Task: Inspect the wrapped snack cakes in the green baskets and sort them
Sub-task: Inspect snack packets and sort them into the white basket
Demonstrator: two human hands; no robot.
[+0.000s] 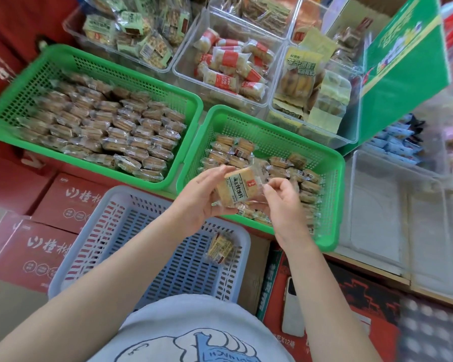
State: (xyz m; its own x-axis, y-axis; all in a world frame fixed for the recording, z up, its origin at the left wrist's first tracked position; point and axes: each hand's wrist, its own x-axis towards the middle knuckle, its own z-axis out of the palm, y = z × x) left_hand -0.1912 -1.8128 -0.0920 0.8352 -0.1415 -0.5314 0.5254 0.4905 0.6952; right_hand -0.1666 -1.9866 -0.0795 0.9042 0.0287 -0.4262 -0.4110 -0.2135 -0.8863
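Observation:
I hold one wrapped snack cake [235, 188] up between both hands, above the near edge of the right green basket [324, 158]. My left hand [200, 202] grips its left side and my right hand [283, 198] pinches the clear wrapper at its right edge. The right green basket holds several wrapped cakes [293, 173] along its left and near sides. Neat rows of cakes [110, 126] fill the left green basket [63, 58]. A single wrapped cake [220, 247] lies in the pale blue basket [110, 231] below my hands.
Clear bins of other packaged snacks [230, 66] stand behind the baskets. A green carton [403, 74] rises at the right, with an empty clear bin [392, 212] below it. Red cartons [37, 244] lie under and left of the blue basket. A white phone [293, 307] rests on a carton.

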